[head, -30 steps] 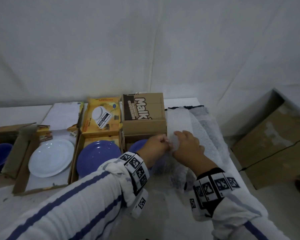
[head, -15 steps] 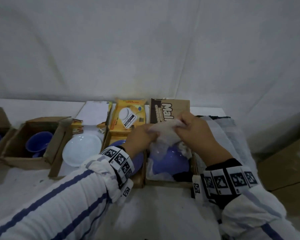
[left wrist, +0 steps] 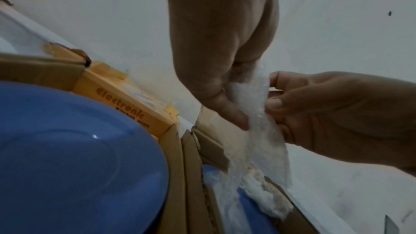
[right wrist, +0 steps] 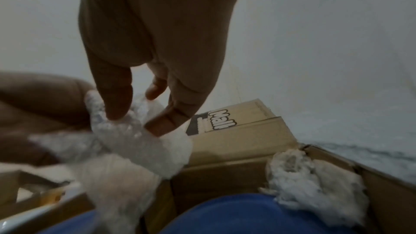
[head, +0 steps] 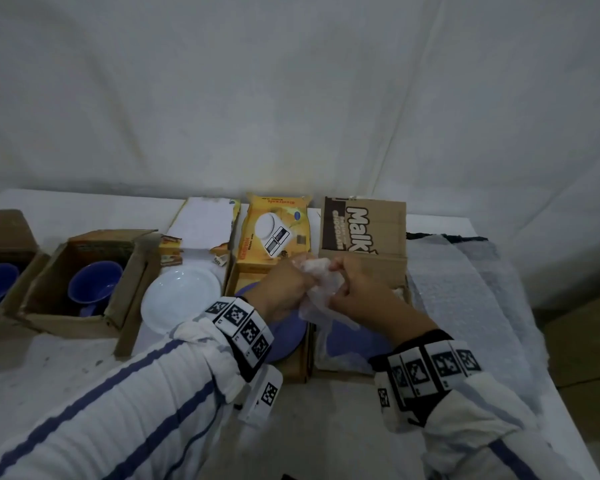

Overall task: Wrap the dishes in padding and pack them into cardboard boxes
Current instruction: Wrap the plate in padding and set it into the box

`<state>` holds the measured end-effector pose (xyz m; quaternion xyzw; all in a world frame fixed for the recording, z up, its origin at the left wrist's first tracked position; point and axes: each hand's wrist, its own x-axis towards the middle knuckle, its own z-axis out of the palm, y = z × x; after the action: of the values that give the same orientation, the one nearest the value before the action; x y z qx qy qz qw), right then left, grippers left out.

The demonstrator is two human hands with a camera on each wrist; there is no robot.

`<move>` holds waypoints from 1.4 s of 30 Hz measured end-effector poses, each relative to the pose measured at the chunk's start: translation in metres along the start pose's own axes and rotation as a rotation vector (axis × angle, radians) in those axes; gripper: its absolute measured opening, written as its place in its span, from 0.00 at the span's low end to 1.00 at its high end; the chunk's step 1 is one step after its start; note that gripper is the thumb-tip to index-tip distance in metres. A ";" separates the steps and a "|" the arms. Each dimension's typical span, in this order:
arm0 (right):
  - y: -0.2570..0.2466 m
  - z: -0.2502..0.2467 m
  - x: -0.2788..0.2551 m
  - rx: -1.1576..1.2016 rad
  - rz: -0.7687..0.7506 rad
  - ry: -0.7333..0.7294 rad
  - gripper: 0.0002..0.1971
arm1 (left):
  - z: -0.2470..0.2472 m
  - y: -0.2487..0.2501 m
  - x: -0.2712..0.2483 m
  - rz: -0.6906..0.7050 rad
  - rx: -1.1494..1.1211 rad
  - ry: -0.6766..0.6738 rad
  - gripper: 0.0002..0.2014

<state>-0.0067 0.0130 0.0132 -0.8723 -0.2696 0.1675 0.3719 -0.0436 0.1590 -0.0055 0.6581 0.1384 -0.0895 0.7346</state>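
Head view: worktop (head: 326,427) covered in white sheeting fills the lower half of the frame. A row of open cardboard boxes runs across the middle. At right of centre stands the brown chocolate box (head: 362,258), flap up, with a blue dish (head: 355,341) lying inside. Just left of it, the yellow scale box (head: 267,348) holds a bare blue plate (head: 288,337). Further left, a white plate (head: 179,301) lies bare in its own box, and at far left a brown box (head: 84,282) holds a blue bowl (head: 94,287), also bare. A spare bubble-wrap sheet (head: 465,296) lies flat at right of the frame.

Both hands meet above the chocolate box. Left hand (head: 284,289) and right hand (head: 361,299) each pinch the same gathered strip of bubble wrap (head: 321,282), which trails down onto the blue dish. Left wrist view: left thumb and fingers clamp one side of the strip (left wrist: 258,113), right fingertips (left wrist: 273,103) the other. Right wrist view: a wad of white stuffing (right wrist: 313,184) sits in the box corner, beside the dish rim.

Judgement: step in hand is padding the blue dish already sitting in the chocolate box; the wrap is bunched, not yet spread. The dish looks only partly covered. Next move likely calls for opening the strip out, laying or tucking it over the exposed blue surface, then closing the flap. Remaining dishes at left appear unwrapped; task looks early.
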 end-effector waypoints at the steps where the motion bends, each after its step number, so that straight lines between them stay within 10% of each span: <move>1: 0.002 0.005 0.002 0.006 -0.022 0.057 0.14 | 0.001 -0.004 0.003 -0.026 0.003 -0.001 0.11; 6: 0.030 0.020 0.023 -0.067 0.155 0.222 0.08 | -0.002 -0.020 0.019 -0.055 0.051 -0.017 0.13; 12: 0.038 0.037 0.024 0.391 0.517 0.346 0.09 | -0.012 -0.037 0.036 -0.077 0.614 0.084 0.16; 27: 0.026 0.055 0.056 -0.583 0.591 -0.500 0.17 | -0.016 -0.034 0.038 -0.125 0.568 -0.069 0.29; 42: 0.012 0.031 0.054 -0.716 0.375 -0.673 0.22 | -0.007 -0.037 0.046 -0.102 0.855 -0.037 0.27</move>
<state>0.0254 0.0551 -0.0210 -0.8761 -0.2535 0.3994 -0.0927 -0.0124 0.1637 -0.0554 0.8940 0.1080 -0.1869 0.3927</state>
